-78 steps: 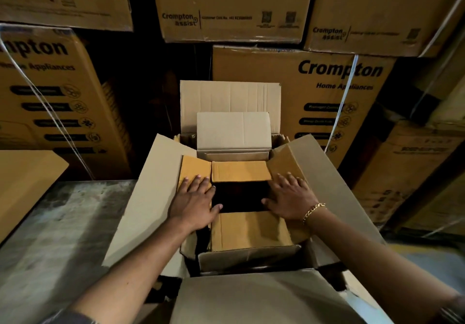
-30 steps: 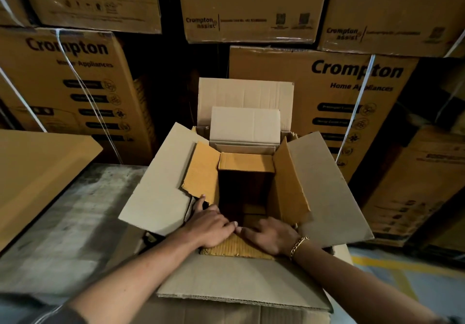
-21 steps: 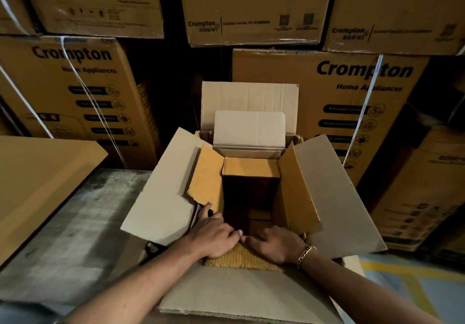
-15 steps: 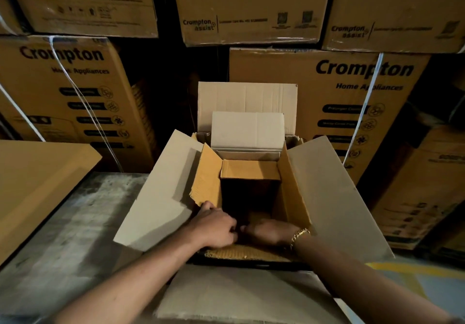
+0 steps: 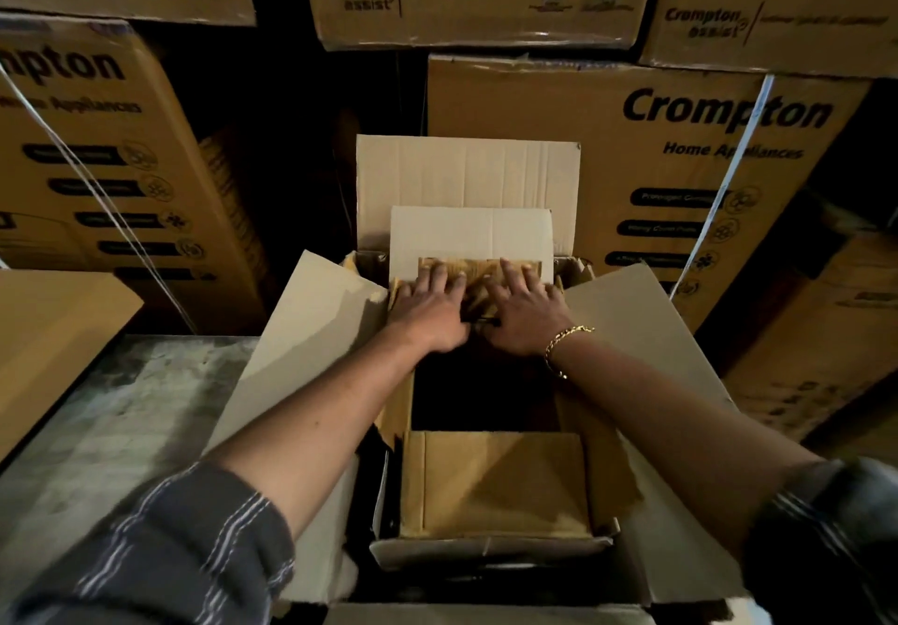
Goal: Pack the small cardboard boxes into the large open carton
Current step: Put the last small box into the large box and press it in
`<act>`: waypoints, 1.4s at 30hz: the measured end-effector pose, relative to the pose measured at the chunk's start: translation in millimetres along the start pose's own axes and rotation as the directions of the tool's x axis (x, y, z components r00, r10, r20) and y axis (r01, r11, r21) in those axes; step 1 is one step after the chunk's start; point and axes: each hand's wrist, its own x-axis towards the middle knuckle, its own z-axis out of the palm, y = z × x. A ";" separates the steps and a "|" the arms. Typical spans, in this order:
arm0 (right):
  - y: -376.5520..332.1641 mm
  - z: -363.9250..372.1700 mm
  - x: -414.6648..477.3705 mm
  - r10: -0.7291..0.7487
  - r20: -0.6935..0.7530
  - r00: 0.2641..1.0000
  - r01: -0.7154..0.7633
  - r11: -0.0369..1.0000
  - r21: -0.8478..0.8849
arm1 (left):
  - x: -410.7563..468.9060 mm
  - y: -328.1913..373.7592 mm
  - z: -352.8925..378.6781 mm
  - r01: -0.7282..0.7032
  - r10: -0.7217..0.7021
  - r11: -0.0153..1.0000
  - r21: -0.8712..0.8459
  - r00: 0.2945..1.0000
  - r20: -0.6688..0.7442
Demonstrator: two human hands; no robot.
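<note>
Two striped sleeves [image 5: 160,556] nearest, bare forearms reaching out over the large carton [image 5: 311,333]. Inside it, a smaller box [image 5: 495,483], near flap folded flat, dark gap beyond. Further in, left hand [image 5: 430,306] and right hand [image 5: 522,311] side by side, fingers spread, palms pressed flat on the far inner flap [image 5: 478,267], gripping nothing. Gold bracelet [image 5: 563,345] at the right wrist. Behind, upright far flaps, then stacked printed boxes [image 5: 631,163]. Grey table [image 5: 112,410] to the left.
</note>
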 end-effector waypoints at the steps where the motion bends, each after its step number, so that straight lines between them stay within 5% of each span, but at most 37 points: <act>1: 2.7 1.6 10.0 0.009 -0.015 1.000 -0.009 1.000 0.015 | 11.7 -2.2 3.5 0.001 -0.001 1.000 0.007 1.000 -0.021; 9: 12.1 42.5 62.7 0.002 0.003 1.000 -0.002 0.993 0.118 | 72.9 -22.5 39.5 0.029 -0.036 0.998 -0.062 0.993 -0.116; 19: 11.9 86.8 57.0 -0.001 -0.208 0.978 0.026 0.993 0.114 | 79.6 -27.8 84.9 -0.022 0.026 1.000 0.016 0.931 -0.364; 30: 19.4 54.6 50.1 -0.027 -0.039 0.999 0.031 0.995 0.093 | 58.7 -27.1 61.7 -0.063 0.056 0.998 -0.023 0.969 -0.239; 36: 13.4 42.6 -5.4 -0.044 -0.143 0.989 0.058 0.994 0.094 | 30.7 -27.6 54.1 -0.052 0.066 0.997 0.063 0.967 -0.245; 39: 13.2 32.0 -33.2 0.008 -0.040 0.999 0.000 0.981 0.192 | 9.6 -23.2 51.3 -0.045 0.062 0.996 0.072 0.968 -0.244; 42: 9.9 19.8 -59.9 -0.095 0.284 0.954 -0.017 0.930 0.367 | -20.2 -13.7 46.4 -0.058 0.071 0.996 0.072 0.978 -0.194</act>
